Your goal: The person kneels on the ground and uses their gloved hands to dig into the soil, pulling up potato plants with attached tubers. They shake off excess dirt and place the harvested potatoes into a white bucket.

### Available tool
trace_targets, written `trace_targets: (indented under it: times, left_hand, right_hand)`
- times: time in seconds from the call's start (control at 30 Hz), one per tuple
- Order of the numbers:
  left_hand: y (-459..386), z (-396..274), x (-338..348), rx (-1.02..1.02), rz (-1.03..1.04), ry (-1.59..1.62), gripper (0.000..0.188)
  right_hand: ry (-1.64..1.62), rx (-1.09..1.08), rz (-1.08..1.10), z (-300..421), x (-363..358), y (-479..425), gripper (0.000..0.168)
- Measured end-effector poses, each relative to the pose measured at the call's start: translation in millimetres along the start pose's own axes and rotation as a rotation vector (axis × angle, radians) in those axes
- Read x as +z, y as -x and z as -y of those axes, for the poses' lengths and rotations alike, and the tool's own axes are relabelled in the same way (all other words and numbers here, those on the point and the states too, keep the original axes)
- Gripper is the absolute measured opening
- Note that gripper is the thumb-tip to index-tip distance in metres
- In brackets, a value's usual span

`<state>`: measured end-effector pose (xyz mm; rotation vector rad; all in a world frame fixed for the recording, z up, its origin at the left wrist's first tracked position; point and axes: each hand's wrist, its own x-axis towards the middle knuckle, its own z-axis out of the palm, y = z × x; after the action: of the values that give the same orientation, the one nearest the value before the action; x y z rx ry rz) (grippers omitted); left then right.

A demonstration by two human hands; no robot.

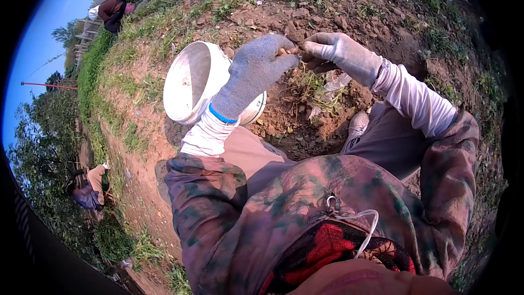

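My left hand [260,65], in a grey knit glove with a blue cuff edge, holds small tan pods [287,51], which look like peanuts, between thumb and fingers. Close beside it is my right hand [342,55], in a soiled light glove, its fingers bent and fingertips nearly meeting the left ones; whether they grip anything cannot be told. A white plastic bucket [219,67] leans on its side by my left wrist, its mouth facing left. Below my hands, uprooted plants [305,84] with wilted leaves lie on the soil near a piece of clear plastic film [333,87].
Clods and weeds cover the brown soil [270,16]. My shoe [358,126] is just right of the plants. One person [112,12] bends over at the upper left; another person [92,186] is low at the left, near bushes [49,131]. A green crop strip [92,65] runs between them.
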<state>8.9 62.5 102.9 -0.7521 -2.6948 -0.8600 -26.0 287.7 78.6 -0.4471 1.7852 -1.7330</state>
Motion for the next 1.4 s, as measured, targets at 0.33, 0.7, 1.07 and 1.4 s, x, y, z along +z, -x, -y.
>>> trace_targets:
  times: [0.33,0.7,1.07,1.4]
  left_hand:
    - [3,-11,8,0.071,-0.029,0.117,0.030]
    - [6,-15,2,0.110,-0.047,0.121,0.029]
    - [7,-16,0,-0.233,0.119,0.593,0.021]
    - [7,-18,12,-0.790,0.203,1.350,0.029]
  right_hand:
    - [-0.362,0.075,0.133,-11,-7,-2,0.024]
    - [-0.389,0.037,0.167,-17,4,-1,0.029]
    - [0.029,-0.007,0.050,-6,10,9,0.040]
    - [0.144,-0.206,-0.022,0,4,6,0.022]
